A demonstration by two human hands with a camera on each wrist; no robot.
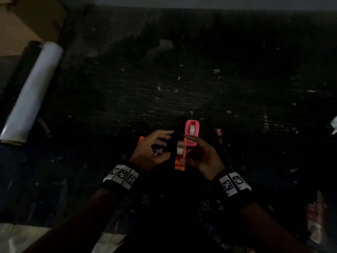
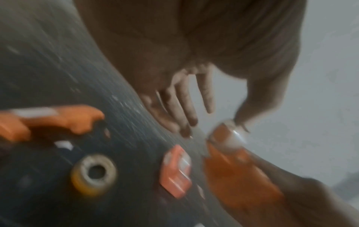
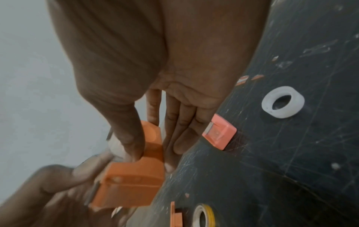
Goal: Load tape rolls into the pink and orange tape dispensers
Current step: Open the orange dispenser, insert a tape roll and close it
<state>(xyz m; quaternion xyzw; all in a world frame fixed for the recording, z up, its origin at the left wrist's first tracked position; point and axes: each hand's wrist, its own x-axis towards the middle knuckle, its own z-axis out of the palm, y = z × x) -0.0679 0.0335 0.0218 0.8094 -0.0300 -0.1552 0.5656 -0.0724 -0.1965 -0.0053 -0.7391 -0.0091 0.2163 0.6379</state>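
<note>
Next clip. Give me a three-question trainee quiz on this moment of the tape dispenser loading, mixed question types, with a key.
1. True or false: the pink dispenser sits on the table with a white roll in it.
2. The right hand grips: A) the pink dispenser, B) the orange dispenser, C) the big white roll at the far left.
3. In the right wrist view, how many loose tape rolls lie on the table?

Key: 1 true; 2 B; 3 two, the white tape roll and the yellow-edged tape roll.

Left wrist view blurred; yellow tape roll (image 3: 203,216) cut off below.
</note>
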